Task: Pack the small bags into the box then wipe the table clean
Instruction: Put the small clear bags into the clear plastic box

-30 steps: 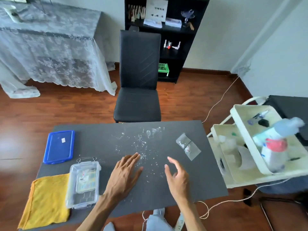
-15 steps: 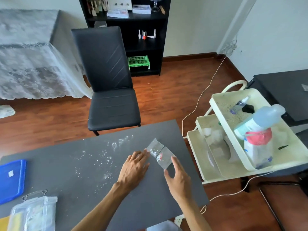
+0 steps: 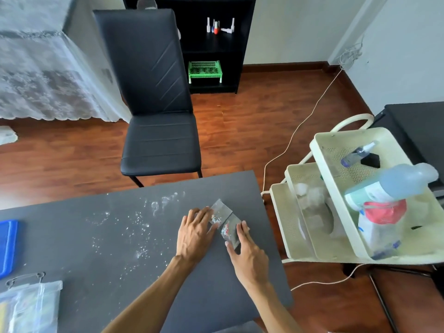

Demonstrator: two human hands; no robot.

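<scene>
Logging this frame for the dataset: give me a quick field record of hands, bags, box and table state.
left hand: flat on the table, fingertips on the far small bag
right hand: fingers laid along the near small bag
bags: two clear ones, side by side, touching, on the table
box: clear plastic, bottom-left corner, partly out of frame
blue lid: left edge, apart from the box
table: dark grey, white specks scattered left of the hands
packing: neither bag in the box yet
</scene>
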